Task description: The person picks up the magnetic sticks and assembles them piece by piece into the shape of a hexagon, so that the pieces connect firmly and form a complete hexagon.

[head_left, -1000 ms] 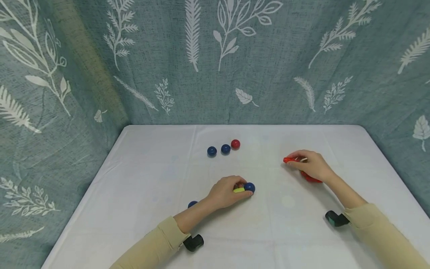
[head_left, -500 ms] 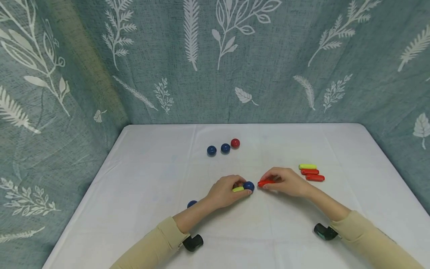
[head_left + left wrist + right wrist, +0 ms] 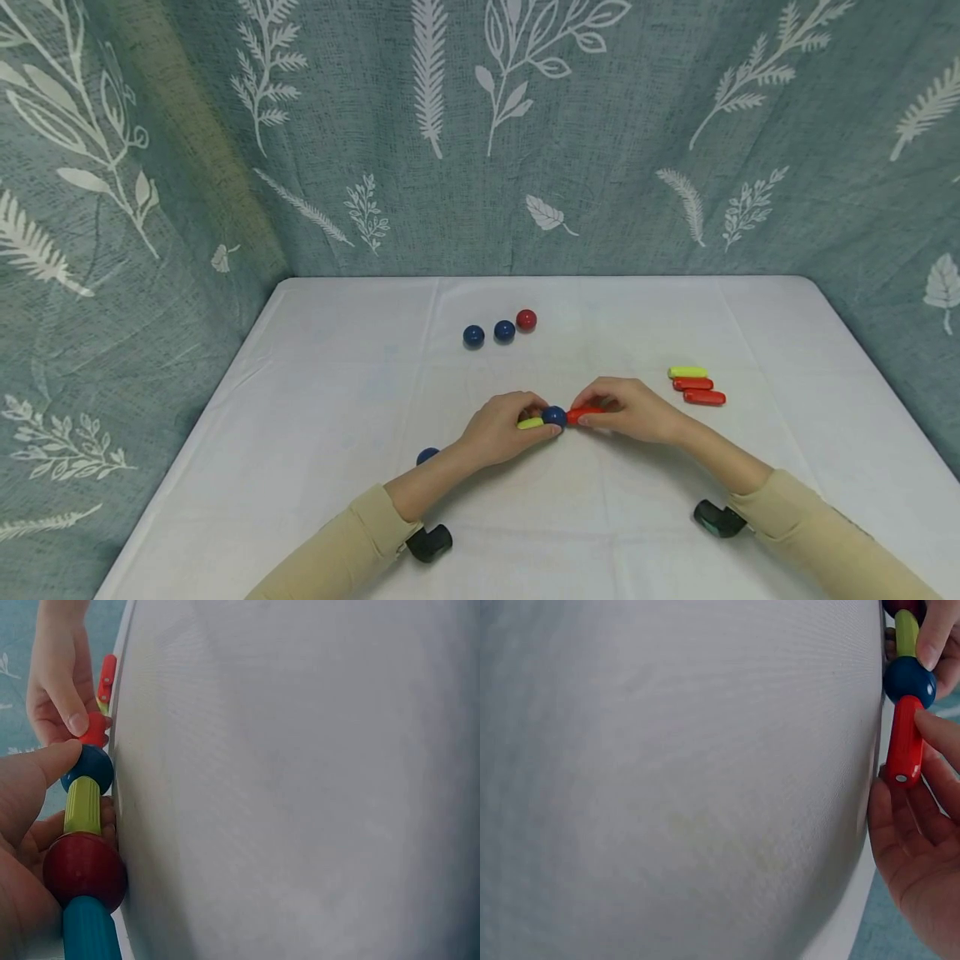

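At the near edge of the white table (image 3: 360, 358), two tan sleeves (image 3: 345, 542) reach in, with a black gadget (image 3: 430, 543) beside the left cuff and another black gadget (image 3: 718, 518) beside the right. A half-hidden ball (image 3: 427, 455), blue, shows past the left forearm; whether it is joined to anything cannot be told.

A little farther in, around the middle of the table, the left hand (image 3: 498, 429) pinches a blue ball (image 3: 554, 417), thumb on one side and fingers on the other. That ball is one piece of a row: the left wrist view shows a blue stick (image 3: 91, 930), then a red ball (image 3: 84, 870), a yellow stick (image 3: 82, 806) and the blue ball, end to end. The right hand (image 3: 633, 410) pinches a red stick (image 3: 905, 742) between thumb and fingers, its tip touching the blue ball; how deep it sits is unclear.

Beyond the right hand, two spare red sticks (image 3: 704, 397) and a spare yellow stick (image 3: 687, 372) lie side by side. Farther back sit two loose blue balls (image 3: 504, 331) and a loose red ball (image 3: 527, 320). Behind the table hangs a grey-green curtain (image 3: 480, 208) with white leaves.
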Demonstrator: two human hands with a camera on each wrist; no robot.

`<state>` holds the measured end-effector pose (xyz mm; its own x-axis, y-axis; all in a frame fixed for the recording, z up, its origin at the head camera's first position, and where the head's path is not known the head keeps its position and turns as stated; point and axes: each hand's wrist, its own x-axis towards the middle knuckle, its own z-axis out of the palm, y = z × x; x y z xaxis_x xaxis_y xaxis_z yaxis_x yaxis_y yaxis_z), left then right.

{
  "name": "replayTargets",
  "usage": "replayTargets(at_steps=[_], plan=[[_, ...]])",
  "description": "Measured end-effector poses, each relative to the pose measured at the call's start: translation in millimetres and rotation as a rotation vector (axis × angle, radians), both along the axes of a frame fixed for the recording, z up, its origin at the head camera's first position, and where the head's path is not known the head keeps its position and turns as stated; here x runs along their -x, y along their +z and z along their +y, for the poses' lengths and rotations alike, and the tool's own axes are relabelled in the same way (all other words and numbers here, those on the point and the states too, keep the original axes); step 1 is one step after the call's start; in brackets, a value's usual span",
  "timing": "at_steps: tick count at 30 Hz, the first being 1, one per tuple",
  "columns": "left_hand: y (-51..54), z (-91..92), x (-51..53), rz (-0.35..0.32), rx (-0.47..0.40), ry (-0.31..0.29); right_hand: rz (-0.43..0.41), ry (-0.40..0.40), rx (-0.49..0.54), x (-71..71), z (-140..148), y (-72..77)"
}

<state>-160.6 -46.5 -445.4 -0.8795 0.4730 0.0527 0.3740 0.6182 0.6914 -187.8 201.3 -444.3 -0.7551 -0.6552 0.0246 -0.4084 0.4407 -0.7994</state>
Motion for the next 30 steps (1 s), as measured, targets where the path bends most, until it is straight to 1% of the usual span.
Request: replayTargets(at_steps=[8,11,15,17,22,25,27,30], plan=[[0.1,-2.2,-1.4,-0.001,0.005,0.009,0.008,-0.003,-0.025,-0.6,1,0.5],[3.0,-0.5,-0.9,0.010,0.045,0.009,0.003,-0.003,-0.026,-0.8,1,0.5],[9.0,5.6,0.4,0.030,0.122,-0.010,0.002,0.003,-0.017,-0.5,-2,-0.3],[9.1,8.6,1.4,0.045,0.141,-0.018,0.005,0.010,-0.008,-0.4,-5,-0.6],[5.6,10.9,2.7,0.075,0.124,0.000,0.015,0.021,-0.007,0.6,-11,1.0],[4.7,10.3,2.7,0.078,0.111,0.015,0.013,0.022,-0.016,4.4,-12,2.7],[3.8,9.2,2.7,0.076,0.107,0.026,0.014,0.013,-0.018,9.4,-13,4.3],[2.7,7.2,2.8,0.069,0.106,0.043,0.036,-0.040,-0.016,21.3,-19,6.8]])
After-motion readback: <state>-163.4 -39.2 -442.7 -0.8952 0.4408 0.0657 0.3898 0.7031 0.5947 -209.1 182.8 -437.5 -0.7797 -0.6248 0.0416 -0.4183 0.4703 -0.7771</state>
